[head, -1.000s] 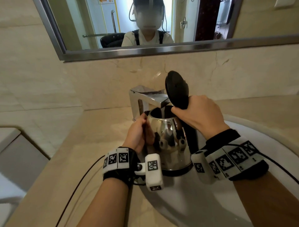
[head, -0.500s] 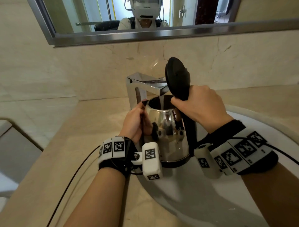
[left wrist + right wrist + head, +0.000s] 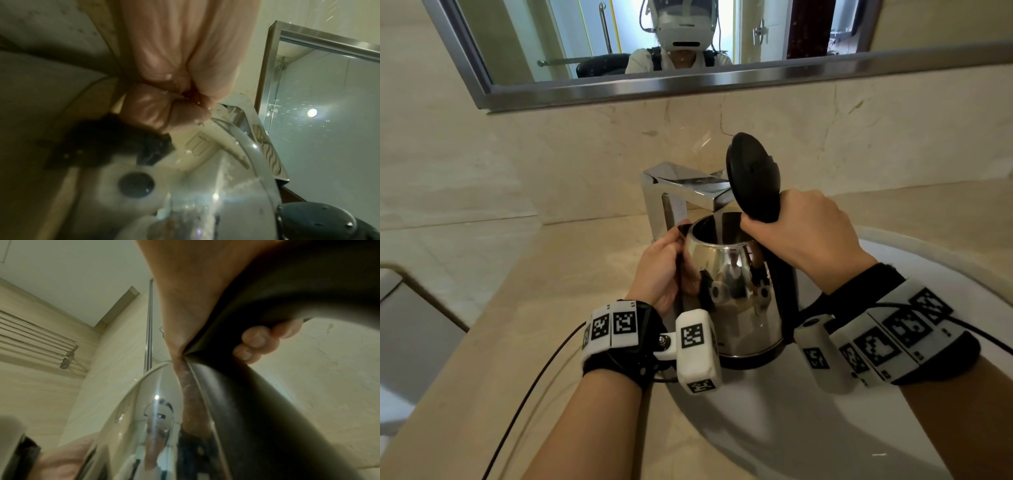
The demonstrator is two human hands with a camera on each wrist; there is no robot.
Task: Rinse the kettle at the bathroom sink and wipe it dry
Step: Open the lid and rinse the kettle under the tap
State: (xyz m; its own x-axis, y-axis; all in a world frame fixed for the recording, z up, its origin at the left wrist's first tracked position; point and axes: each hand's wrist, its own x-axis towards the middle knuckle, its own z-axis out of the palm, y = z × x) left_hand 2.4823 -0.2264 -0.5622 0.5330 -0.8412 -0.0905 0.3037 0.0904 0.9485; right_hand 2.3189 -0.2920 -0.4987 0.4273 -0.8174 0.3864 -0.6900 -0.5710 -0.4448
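A shiny steel kettle (image 3: 729, 294) stands upright over the white sink basin (image 3: 774, 428), its black lid (image 3: 753, 178) hinged open and standing up. The kettle's mouth sits under the chrome faucet (image 3: 688, 186). My right hand (image 3: 804, 236) grips the black handle (image 3: 267, 353) at its top, fingers (image 3: 255, 344) curled round it. My left hand (image 3: 661, 270) holds the kettle's left side by the spout, thumb at the rim; the left wrist view shows it (image 3: 185, 91) wet against the steel wall (image 3: 205, 186).
Beige marble counter (image 3: 534, 325) surrounds the basin, with a marble wall and a steel-framed mirror (image 3: 688, 85) behind. A black cable (image 3: 527, 404) trails from my left wrist across the counter. A towel rack (image 3: 35, 335) hangs on the wall.
The view has tipped up a little. Both hands keep their hold; the kettle stays under the faucet with barely any shift.
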